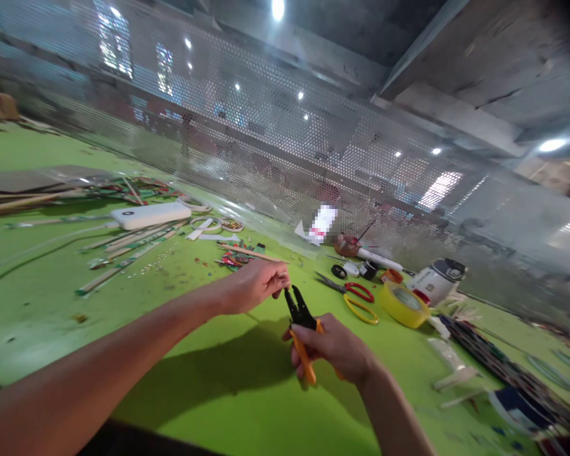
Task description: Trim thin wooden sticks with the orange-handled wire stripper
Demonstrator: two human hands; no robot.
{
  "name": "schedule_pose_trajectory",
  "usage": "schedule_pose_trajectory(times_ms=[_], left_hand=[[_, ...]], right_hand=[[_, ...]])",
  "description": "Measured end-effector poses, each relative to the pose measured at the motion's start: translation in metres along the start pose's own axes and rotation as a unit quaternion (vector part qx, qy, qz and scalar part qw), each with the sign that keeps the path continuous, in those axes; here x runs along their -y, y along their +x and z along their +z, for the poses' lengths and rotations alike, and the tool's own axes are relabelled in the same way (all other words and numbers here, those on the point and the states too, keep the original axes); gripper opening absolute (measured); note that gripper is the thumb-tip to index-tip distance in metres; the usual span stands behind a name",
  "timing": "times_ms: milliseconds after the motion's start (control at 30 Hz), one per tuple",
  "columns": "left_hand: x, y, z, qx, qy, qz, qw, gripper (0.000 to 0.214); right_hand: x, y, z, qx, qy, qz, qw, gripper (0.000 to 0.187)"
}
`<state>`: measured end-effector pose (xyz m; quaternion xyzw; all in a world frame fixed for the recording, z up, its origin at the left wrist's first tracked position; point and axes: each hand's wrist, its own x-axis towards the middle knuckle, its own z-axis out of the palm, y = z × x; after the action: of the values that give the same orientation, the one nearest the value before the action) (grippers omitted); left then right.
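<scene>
My right hand is wrapped round the orange handles of a black-jawed pair of pliers, which look like wire strippers. The jaws point up and away from me and stand apart. Just left of the jaw tip, my left hand is closed in a pinch, its fingertips close to the tool. Whatever lies between those fingers is too small to make out. Behind the left hand is a small heap of red and green pieces with a thin wooden stick. Scissors with one red and one yellow handle lie beyond the pliers.
A roll of yellow tape, a white container and small paint pots stand to the right. On the left lie a white power bank with a cable and several sticks. A perforated screen rises along the green table's far edge.
</scene>
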<state>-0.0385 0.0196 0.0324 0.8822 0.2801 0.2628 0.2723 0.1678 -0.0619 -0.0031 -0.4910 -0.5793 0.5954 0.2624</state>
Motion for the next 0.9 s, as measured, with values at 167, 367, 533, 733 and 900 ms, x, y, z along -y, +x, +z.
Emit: schedule_pose_trajectory(times_ms=[167, 367, 533, 733, 900], left_hand=[[0.0009, -0.0002, -0.0014, 0.007, -0.006, 0.001, 1.000, 0.032], [-0.0007, -0.0010, -0.0036, 0.011, -0.014, -0.002, 1.000, 0.032], [0.0001, -0.0004, -0.0034, 0.011, -0.021, -0.010, 1.000, 0.033], [0.0010, 0.0002, -0.0041, 0.009, -0.033, -0.023, 0.999, 0.037], [0.0016, 0.0004, -0.0040, 0.002, -0.050, -0.020, 0.999, 0.032]], right_hand=[[-0.0017, 0.0009, 0.0006, -0.001, 0.003, -0.004, 1.000, 0.047], [-0.0009, 0.0008, 0.0017, -0.004, -0.001, -0.012, 1.000, 0.044], [0.0024, -0.0016, 0.0033, -0.011, 0.001, -0.018, 1.000, 0.043], [0.0014, -0.0003, 0.0032, -0.013, 0.016, -0.022, 1.000, 0.043], [-0.0049, 0.0010, -0.0003, 0.017, 0.064, -0.014, 0.998, 0.045]])
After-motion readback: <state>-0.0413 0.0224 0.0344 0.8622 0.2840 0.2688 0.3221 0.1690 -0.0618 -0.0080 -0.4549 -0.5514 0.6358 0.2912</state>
